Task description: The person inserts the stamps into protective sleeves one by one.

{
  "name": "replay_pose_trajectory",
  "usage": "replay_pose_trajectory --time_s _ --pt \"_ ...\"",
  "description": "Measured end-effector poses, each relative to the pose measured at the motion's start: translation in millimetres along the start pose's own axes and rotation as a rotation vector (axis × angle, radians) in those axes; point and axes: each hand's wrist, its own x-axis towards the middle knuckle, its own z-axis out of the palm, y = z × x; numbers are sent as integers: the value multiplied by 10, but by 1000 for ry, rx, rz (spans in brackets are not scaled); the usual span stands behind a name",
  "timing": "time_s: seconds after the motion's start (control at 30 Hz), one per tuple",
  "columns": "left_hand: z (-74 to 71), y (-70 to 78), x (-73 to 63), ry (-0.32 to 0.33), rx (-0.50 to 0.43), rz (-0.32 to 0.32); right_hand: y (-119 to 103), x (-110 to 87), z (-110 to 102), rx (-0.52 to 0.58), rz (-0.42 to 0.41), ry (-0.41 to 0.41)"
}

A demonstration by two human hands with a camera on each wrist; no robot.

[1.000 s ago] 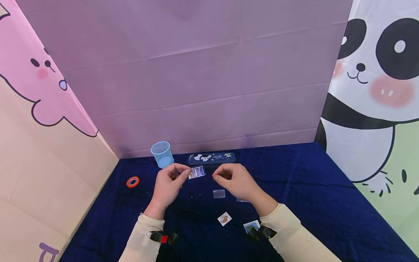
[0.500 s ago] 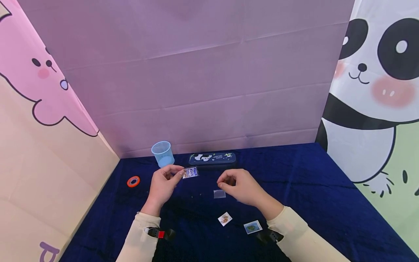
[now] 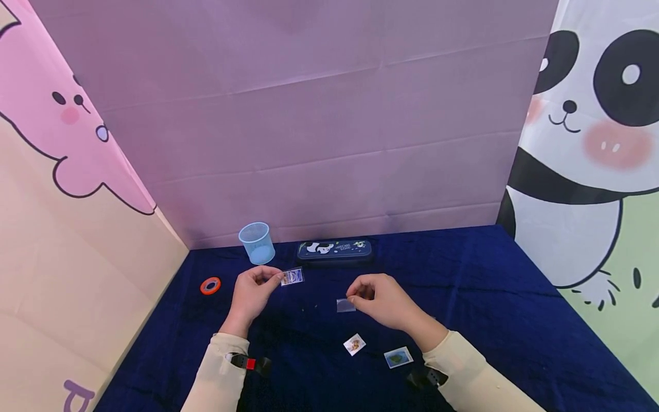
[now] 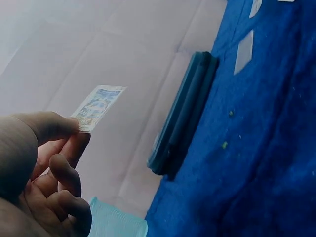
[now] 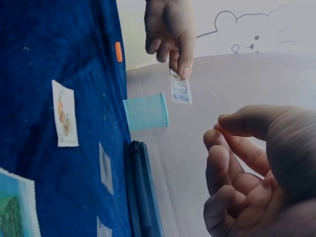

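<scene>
My left hand (image 3: 251, 293) pinches a small blue-and-white stamp (image 3: 292, 277) in a clear sleeve between thumb and forefinger, raised in front of the pencil case. My right hand (image 3: 383, 300) hovers to the right with loosely curled fingers, thumb tip close by the forefinger, and nothing shows between them. Its fingertips overlap a small clear sleeve (image 3: 346, 306) on the cloth in the head view. Nearer me lie a stamp with a brown picture (image 3: 354, 344) and a larger blue-green stamp (image 3: 399, 357). A second clear sleeve (image 5: 103, 231) shows in the right wrist view.
At the back stands a dark blue pencil case (image 3: 334, 252) with a panda print, beside a light blue mesh cup (image 3: 257, 243). An orange roll of tape (image 3: 210, 285) lies at the left on the dark blue cloth (image 3: 463, 286). Printed sheets form walls behind and on both sides.
The left hand has moved left and slightly down with the sleeved stamp. The right hand has drawn away from it, moving right and down over the clear sleeve.
</scene>
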Motion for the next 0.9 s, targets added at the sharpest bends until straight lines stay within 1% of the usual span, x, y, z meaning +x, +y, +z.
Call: replay_pose_trajectory --time_s 0.17,0.43,0.63,0.73,0.9 --pt "-9 -99 13 -6 22 -36 76 12 26 -18 8 -42" --pt "-9 -298 46 -27 111 -106 148 28 63 -52 4 -138" --pt "-7 -404 53 -39 146 -121 181 25 103 -57 21 -204" --pt "2 -453 54 -46 155 -143 188 9 139 -74 25 -233" --pt "22 -498 53 -65 179 -147 196 -12 191 -113 36 -270"
